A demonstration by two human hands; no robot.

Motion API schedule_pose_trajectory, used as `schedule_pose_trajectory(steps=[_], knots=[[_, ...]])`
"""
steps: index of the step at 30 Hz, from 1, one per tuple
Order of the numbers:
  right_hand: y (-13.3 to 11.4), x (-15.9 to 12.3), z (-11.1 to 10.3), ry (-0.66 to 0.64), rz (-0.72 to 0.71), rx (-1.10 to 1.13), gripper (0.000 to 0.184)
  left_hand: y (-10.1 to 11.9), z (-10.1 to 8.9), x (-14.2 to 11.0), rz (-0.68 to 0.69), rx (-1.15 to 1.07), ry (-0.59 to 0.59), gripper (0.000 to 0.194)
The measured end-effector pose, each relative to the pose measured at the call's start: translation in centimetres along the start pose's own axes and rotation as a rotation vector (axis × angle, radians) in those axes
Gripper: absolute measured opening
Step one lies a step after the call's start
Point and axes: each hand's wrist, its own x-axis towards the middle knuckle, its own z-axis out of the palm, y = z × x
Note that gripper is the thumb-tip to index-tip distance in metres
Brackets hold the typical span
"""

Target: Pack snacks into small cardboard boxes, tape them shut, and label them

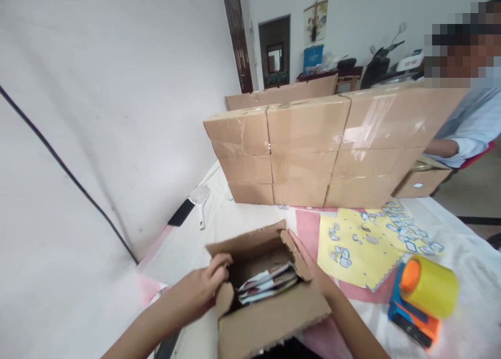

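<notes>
An open cardboard box (pixel 274 317) stands in front of me with its flaps raised. Inside it, several flat packets (pixel 266 285) with white and dark printing are stacked on edge. My left hand (pixel 209 283) has its fingers curled over the box's left side. On the opposite side, my right hand (pixel 303 254) grips the box wall by the side flap, its fingers partly hidden behind the cardboard. A tape dispenser (pixel 415 317) in blue and orange with a roll of yellow tape (pixel 436 286) lies to the right.
Closed, taped cardboard boxes (pixel 309 140) form a wall behind the open box. Yellow paper (pixel 352 244) with cut-out pieces lies on the cloth. A white slotted spoon (pixel 200 200) and a black object (pixel 181 213) are at left. Another person's arm (pixel 442 147) reaches in at right.
</notes>
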Motion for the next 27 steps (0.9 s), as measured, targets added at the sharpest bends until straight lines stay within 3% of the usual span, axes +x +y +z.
schedule_pose_trajectory(steps=[3, 7, 10, 12, 15, 17, 19, 21, 23, 25, 26, 27], knots=[[0.5, -0.8, 1.3, 0.058, -0.016, 0.050, 0.104, -2.6, 0.0, 0.9, -0.159, 0.111, 0.121, 0.053], [0.7, -1.4, 1.7, 0.076, -0.126, 0.007, 0.109, -4.0, -3.7, -0.6, -0.132, 0.132, 0.206, 0.046], [0.7, -1.3, 1.5, 0.078, -0.190, -0.034, 0.101, -1.2, -6.4, -0.6, -0.168, 0.189, 0.309, 0.036], [0.9, -1.2, 1.5, 0.084, -0.203, -0.051, 0.100, 1.9, -6.8, 1.2, -0.098, 0.164, 0.308, 0.026], [1.0, -1.2, 1.6, 0.092, -0.202, -0.051, 0.098, 5.9, -5.6, 5.5, -0.087, 0.058, 0.099, 0.041], [1.0, -1.3, 1.7, 0.099, -0.192, -0.054, 0.098, 7.3, -4.4, 7.9, -0.109, 0.018, 0.007, 0.050], [1.0, -1.3, 1.7, 0.102, -0.184, -0.072, 0.098, 7.8, -3.8, 8.9, -0.086, -0.010, -0.049, 0.044], [1.0, -1.3, 1.5, 0.099, -0.189, -0.079, 0.097, 7.6, -4.1, 8.2, -0.010, -0.030, -0.049, 0.026], [0.9, -1.3, 1.3, 0.108, -0.179, -0.063, 0.097, 6.8, -5.3, 6.2, 0.066, -0.100, 0.040, 0.019], [0.8, -1.3, 0.9, 0.129, -0.166, -0.045, 0.100, 4.9, -6.7, 3.6, 0.054, -0.277, 0.231, 0.022], [0.8, -1.3, 0.8, 0.142, -0.162, -0.043, 0.101, 3.6, -7.1, 2.4, -0.019, -0.401, 0.355, 0.025], [0.7, -1.3, 0.7, 0.156, -0.161, -0.047, 0.102, 2.1, -7.3, 1.3, -0.147, -0.514, 0.558, 0.030]])
